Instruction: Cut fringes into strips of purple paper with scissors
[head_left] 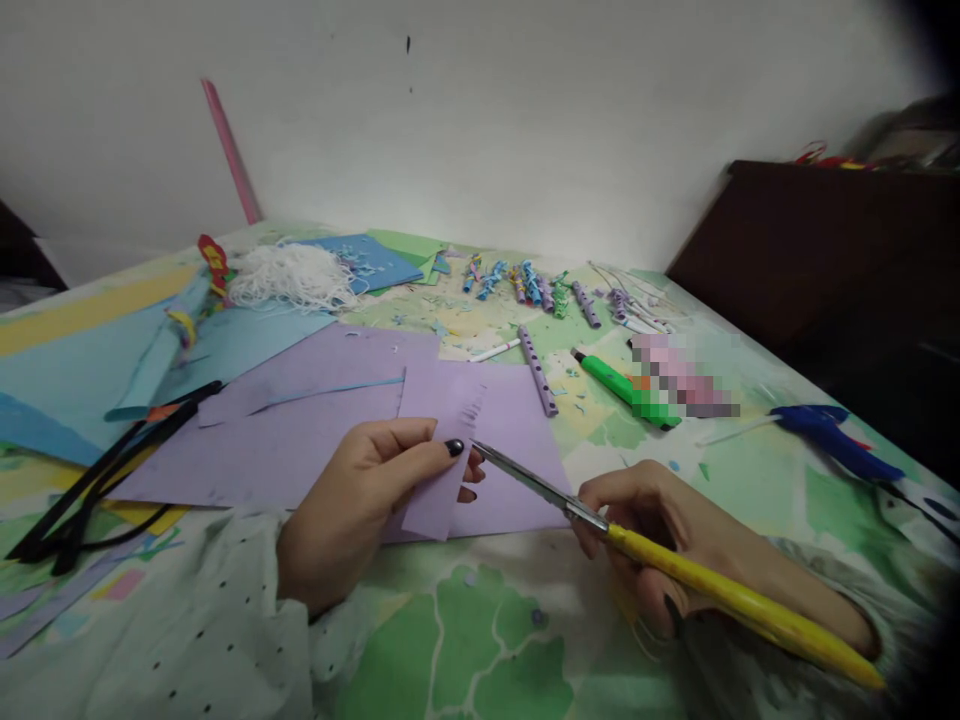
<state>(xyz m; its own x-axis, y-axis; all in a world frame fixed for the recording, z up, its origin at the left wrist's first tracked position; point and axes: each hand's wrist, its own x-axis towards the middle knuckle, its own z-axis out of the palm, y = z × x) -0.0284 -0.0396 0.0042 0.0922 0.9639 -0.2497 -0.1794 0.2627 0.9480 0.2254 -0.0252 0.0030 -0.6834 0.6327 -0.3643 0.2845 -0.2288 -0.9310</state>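
My left hand (367,500) pinches a narrow strip of purple paper (431,500) between thumb and fingers. A row of short slits runs along the strip's right edge, above the thumb. In my right hand (667,550) is a pair of yellow-handled scissors (697,570), seen nearly edge-on. Their metal tips touch or almost touch the strip's edge beside my left thumb; I cannot tell which. Under the strip lie larger purple sheets (300,440), with a thin blue paper sliver on them. A rolled purple paper tube with dark holes (538,370) rests just beyond.
A green cutter (622,388) and a blue glue gun (836,440) lie to the right. Behind are several small decorated paper rolls (529,285) and a heap of white string (289,278). Black-handled scissors (112,470) and blue sheets (247,345) are at the left.
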